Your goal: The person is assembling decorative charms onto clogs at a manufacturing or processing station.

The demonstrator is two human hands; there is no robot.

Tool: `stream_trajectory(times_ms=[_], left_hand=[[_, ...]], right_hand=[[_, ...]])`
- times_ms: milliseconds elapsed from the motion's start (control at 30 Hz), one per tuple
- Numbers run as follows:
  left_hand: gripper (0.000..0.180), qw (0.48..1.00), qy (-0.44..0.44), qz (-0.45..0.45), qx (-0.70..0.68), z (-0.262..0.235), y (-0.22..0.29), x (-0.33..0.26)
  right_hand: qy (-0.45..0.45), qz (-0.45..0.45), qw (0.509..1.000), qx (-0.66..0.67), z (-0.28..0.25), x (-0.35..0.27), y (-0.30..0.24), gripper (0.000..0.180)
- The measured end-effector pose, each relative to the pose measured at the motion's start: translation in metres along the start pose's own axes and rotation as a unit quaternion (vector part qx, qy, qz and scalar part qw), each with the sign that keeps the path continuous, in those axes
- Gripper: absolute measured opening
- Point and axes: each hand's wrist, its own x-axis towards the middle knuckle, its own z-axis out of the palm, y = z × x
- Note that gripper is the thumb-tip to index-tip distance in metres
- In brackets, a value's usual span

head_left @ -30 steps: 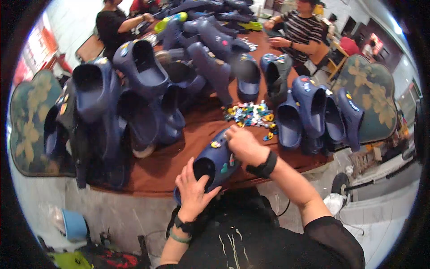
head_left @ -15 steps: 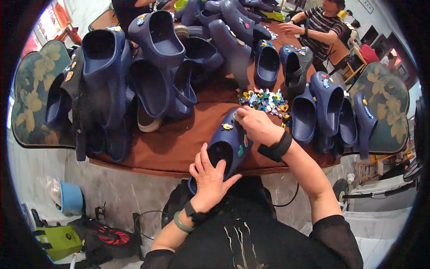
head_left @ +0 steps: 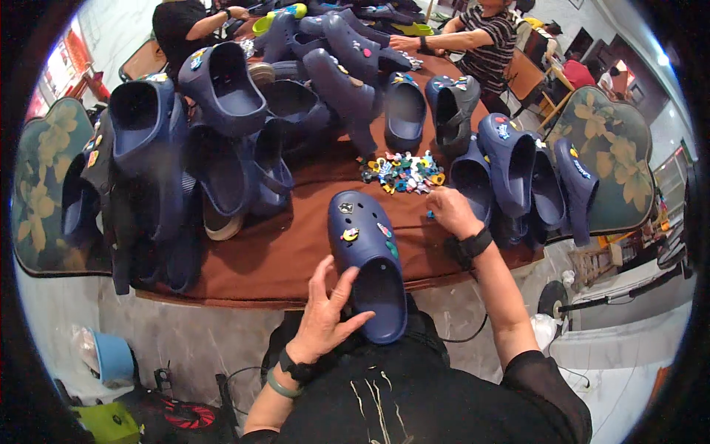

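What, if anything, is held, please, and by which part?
The left hand, thumb at the rounded navy foam clog, is open, gripping nothing; the right hand curls near small colourful plastic charms; whether it pinches one cannot be told.

2 floral chair backs (head_left: 610, 159) flank the table (head_left: 274, 255), a blue bucket (head_left: 115, 357) at lower left.

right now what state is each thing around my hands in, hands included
blue shoe: opening up, toe pointing away, partly decorated
left hand: open, fingers spread at the shoe's left side
right hand: fingers bunched near the charms, grip unclear
charms: loose, heaped
cloth: spread over the table, creased
shoes at left: stacked, some decorated
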Motion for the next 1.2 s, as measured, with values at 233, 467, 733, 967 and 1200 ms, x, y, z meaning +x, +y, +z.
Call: stream_trajectory(times_ms=[233,467,733,967,1200], left_hand=[[0.121,0.999,0.001,0.027,0.021,0.013,-0.037,0.015],[0.116,0.997,0.021,0.040,0.060,0.025,-0.046,0.015],[0.114,0.997,0.016,0.024,0.071,0.022,-0.042,0.015],[0.112,0.997,0.033,0.036,0.057,0.025,-0.047,0.013],[0.113,0.997,0.025,0.037,0.058,0.026,-0.049,0.013]], right_hand=[[0.044,0.017,0.997,-0.067,0.020,-0.036,-0.003,0.008],[0.069,0.024,0.989,-0.129,0.026,-0.034,-0.008,0.011],[0.020,0.016,0.988,-0.152,0.028,-0.030,-0.001,0.016],[0.071,-0.005,0.987,0.147,0.013,-0.012,-0.047,0.020],[0.132,-0.031,0.960,0.244,0.035,0.006,-0.096,0.019]])
